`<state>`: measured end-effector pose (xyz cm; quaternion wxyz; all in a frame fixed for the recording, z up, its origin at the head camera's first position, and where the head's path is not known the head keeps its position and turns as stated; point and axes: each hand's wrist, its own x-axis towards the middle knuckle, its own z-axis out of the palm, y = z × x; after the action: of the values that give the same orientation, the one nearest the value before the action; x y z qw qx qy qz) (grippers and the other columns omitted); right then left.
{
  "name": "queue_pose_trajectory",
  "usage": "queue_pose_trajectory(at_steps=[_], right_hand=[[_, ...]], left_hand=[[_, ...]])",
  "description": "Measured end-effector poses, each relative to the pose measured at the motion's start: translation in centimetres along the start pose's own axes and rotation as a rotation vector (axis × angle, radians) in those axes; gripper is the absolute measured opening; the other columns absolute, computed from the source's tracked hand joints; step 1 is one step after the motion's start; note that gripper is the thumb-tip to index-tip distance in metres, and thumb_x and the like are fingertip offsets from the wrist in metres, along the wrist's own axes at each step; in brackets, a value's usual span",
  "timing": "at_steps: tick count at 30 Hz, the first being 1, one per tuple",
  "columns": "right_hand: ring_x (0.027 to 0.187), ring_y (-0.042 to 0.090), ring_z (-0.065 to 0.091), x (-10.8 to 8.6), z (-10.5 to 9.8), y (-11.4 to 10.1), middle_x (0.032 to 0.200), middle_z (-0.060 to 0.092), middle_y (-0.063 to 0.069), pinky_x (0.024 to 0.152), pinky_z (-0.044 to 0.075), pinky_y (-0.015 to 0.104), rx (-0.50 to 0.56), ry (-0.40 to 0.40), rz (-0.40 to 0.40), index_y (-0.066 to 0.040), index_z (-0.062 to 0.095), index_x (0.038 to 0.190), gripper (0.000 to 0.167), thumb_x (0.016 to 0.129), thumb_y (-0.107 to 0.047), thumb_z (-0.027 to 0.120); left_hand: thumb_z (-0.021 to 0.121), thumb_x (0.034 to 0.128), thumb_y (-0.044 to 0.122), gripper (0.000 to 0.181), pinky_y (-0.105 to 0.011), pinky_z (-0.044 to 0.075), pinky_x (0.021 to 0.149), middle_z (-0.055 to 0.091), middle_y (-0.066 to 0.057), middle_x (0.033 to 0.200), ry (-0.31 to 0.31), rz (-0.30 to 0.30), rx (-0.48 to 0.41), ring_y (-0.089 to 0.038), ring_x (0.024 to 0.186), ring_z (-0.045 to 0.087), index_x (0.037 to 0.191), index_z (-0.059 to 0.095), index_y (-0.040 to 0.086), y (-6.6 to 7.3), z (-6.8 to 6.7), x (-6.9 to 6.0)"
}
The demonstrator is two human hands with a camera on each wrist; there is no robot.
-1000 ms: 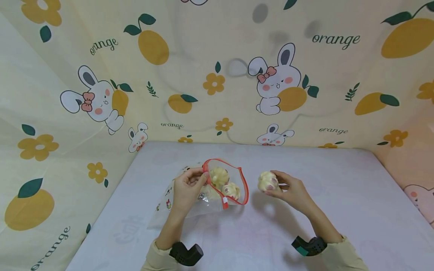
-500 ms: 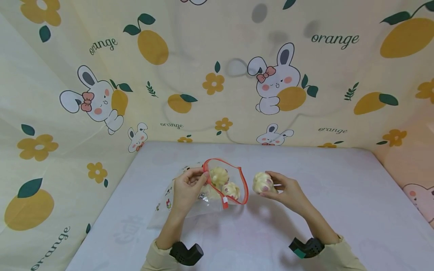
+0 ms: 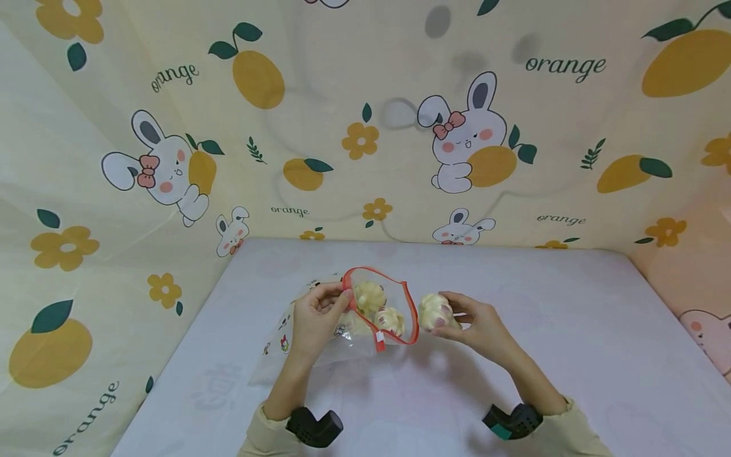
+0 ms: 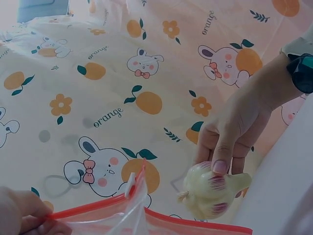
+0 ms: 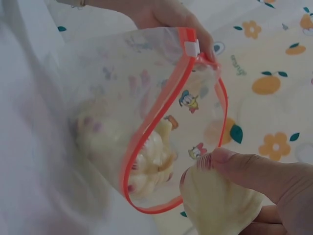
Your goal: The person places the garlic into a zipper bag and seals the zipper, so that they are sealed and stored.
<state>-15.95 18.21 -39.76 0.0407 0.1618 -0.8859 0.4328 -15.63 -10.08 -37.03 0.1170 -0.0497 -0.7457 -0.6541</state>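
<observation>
My left hand pinches the red-edged rim of a clear zip bag, whose mouth stands open toward the right. Inside the bag lie garlic bulbs, one at the back and another near the mouth. Just right of the opening, my right hand grips a garlic bulb between thumb and fingers. In the left wrist view that held bulb shows purple streaks and a stubby stem. A white slider sits on the bag's red zip in the right wrist view.
A white cloth with a faint pattern covers the table. Behind it and along the sides hangs a cream curtain printed with rabbits and oranges. Each wrist wears a black camera, the left one and the right one.
My right hand has moved left with the garlic bulb, bringing it close to the bag's mouth. The left hand and the bag have stayed in place.
</observation>
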Motion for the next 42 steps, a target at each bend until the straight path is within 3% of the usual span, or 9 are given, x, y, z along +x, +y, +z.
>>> queue_pose_trajectory(at_steps=[9, 17, 28, 35, 42], right_hand=[[0.093, 0.025, 0.069, 0.2, 0.5, -0.4, 0.119, 0.068, 0.019, 0.078, 0.058, 0.023, 0.019, -0.013, -0.045, 0.001, 0.059, 0.126, 0.062, 0.074, -0.022, 0.083], [0.094, 0.021, 0.068, 0.5, 1.1, -1.1, 0.116, 0.070, 0.018, 0.079, 0.059, 0.027, 0.049, -0.021, -0.065, 0.001, 0.059, 0.125, 0.061, 0.073, -0.020, 0.084], [0.097, 0.024, 0.067, 1.1, 2.0, -1.9, 0.116, 0.069, 0.017, 0.079, 0.057, 0.021, 0.096, -0.046, -0.076, 0.001, 0.058, 0.126, 0.060, 0.075, -0.020, 0.082], [0.097, 0.016, 0.067, 1.3, 2.5, -2.2, 0.116, 0.070, 0.014, 0.079, 0.058, 0.023, 0.125, -0.059, -0.112, -0.002, 0.060, 0.126, 0.056, 0.077, -0.019, 0.080], [0.096, 0.022, 0.067, 1.6, 3.1, -2.4, 0.116, 0.070, 0.016, 0.076, 0.058, 0.023, 0.113, -0.052, -0.098, 0.002, 0.059, 0.128, 0.060, 0.077, -0.021, 0.081]], left_hand=[[0.067, 0.0879, 0.005, 0.016, -0.011, 0.053, 0.063, 0.069, -0.026, 0.091, -0.002, 0.000, -0.017, 0.000, 0.068, 0.062, 0.101, 0.068, -0.004, 0.1, 0.0, 0.0], [0.067, 0.0878, 0.003, 0.016, -0.011, 0.053, 0.064, 0.069, -0.027, 0.091, -0.013, 0.009, -0.032, 0.000, 0.068, 0.063, 0.101, 0.067, -0.005, 0.1, 0.1, -0.1], [0.067, 0.0877, 0.003, 0.016, -0.012, 0.054, 0.064, 0.069, -0.028, 0.090, -0.012, 0.016, -0.028, 0.000, 0.068, 0.063, 0.101, 0.067, -0.005, 0.1, 0.1, -0.1], [0.067, 0.0875, 0.002, 0.016, -0.012, 0.054, 0.064, 0.069, -0.029, 0.091, -0.011, 0.017, -0.034, 0.001, 0.068, 0.063, 0.102, 0.067, -0.007, 0.0, 0.1, 0.0], [0.066, 0.0873, 0.001, 0.016, -0.012, 0.054, 0.064, 0.069, -0.029, 0.090, -0.016, 0.025, -0.036, 0.001, 0.067, 0.063, 0.101, 0.067, -0.007, 0.0, 0.2, -0.1]])
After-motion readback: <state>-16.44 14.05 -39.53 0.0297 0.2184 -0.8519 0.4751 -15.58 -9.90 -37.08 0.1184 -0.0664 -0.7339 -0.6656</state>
